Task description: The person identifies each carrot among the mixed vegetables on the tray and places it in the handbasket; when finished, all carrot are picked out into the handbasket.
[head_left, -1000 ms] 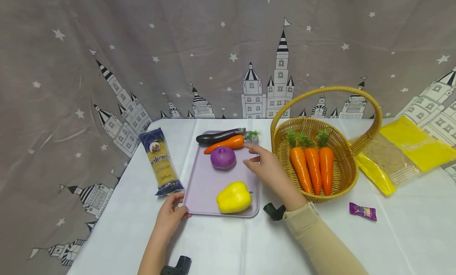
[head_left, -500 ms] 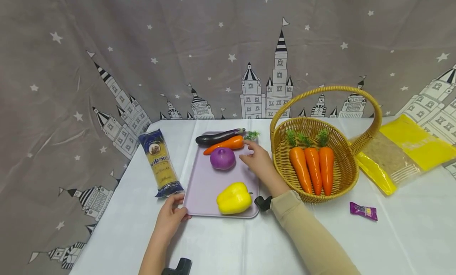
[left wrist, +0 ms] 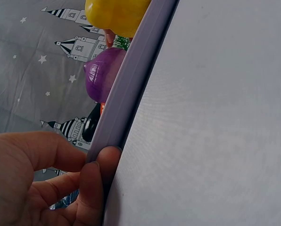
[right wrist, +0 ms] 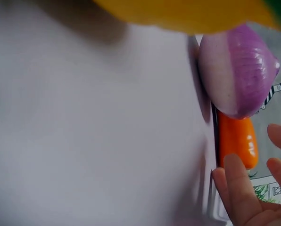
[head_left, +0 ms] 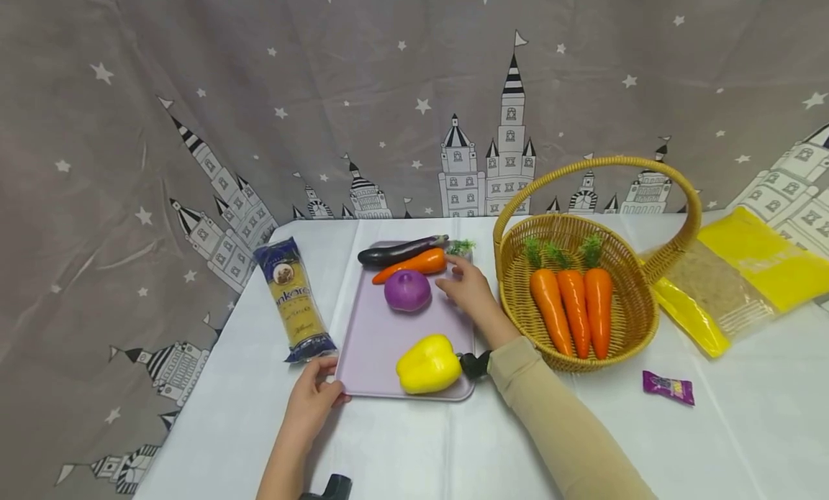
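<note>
A lilac tray [head_left: 369,349] lies on the white-covered table. It bears an eggplant [head_left: 398,252] at the far end, a carrot [head_left: 411,266] beside it, a purple onion [head_left: 407,291] and, nearer, a yellow bell pepper [head_left: 428,365]. My left hand [head_left: 312,399] pinches the tray's near left corner, thumb above and fingers at the underside in the left wrist view. My right hand [head_left: 475,293] is over the tray's right edge, its fingertips by the carrot's leafy end; in the right wrist view thumb and fingers [right wrist: 242,188] are spread apart. Whether they touch the carrot, I cannot tell.
A wicker basket [head_left: 509,316] with a tall handle stands right of the tray, holding three carrots [head_left: 573,313]. Left of the tray lies a pasta packet [head_left: 296,302]. At the right are a yellow-and-clear bag [head_left: 745,270] and a small purple wrapped candy [head_left: 668,388].
My right hand has moved slightly left and away from me, toward the carrot's leafy end. My left hand has stayed at the tray's corner.
</note>
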A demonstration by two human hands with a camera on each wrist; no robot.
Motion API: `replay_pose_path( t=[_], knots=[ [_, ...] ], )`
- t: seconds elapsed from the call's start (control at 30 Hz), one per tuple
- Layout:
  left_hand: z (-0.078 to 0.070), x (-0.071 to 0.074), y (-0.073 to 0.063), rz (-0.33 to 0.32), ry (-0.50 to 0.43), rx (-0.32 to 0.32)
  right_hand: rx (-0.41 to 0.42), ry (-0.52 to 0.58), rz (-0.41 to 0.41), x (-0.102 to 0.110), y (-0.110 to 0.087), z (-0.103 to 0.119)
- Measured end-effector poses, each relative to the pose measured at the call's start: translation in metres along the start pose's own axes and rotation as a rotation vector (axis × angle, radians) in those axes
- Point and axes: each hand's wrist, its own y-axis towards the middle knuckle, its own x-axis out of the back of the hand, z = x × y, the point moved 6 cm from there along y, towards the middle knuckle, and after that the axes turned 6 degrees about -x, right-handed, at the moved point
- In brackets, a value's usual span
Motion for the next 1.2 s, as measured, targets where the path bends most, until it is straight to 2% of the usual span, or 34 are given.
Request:
replay_pose_path(
  t=[0.33,0.47,0.7,1.03,1.2],
  knots=[
    [0.001,0.000,-0.002,-0.011,-0.008,0.003,-0.036,0.154,0.012,-0.009,0.012,-0.001],
    [-0.001,0.000,-0.002,-0.013,-0.011,-0.004,-0.040,0.182,-0.001,-0.011,0.017,0.000],
    [0.000,0.000,-0.001,-0.025,-0.006,0.007,-0.018,0.190,-0.008,-0.016,0.029,0.003],
    [0.001,0.000,-0.004,-0.029,-0.036,-0.010,0.024,0.132,-0.031,-0.019,0.034,0.004],
    [0.000,0.001,-0.004,-0.032,-0.022,-0.007,0.019,0.153,-0.038,-0.020,0.035,0.004]
  ],
)
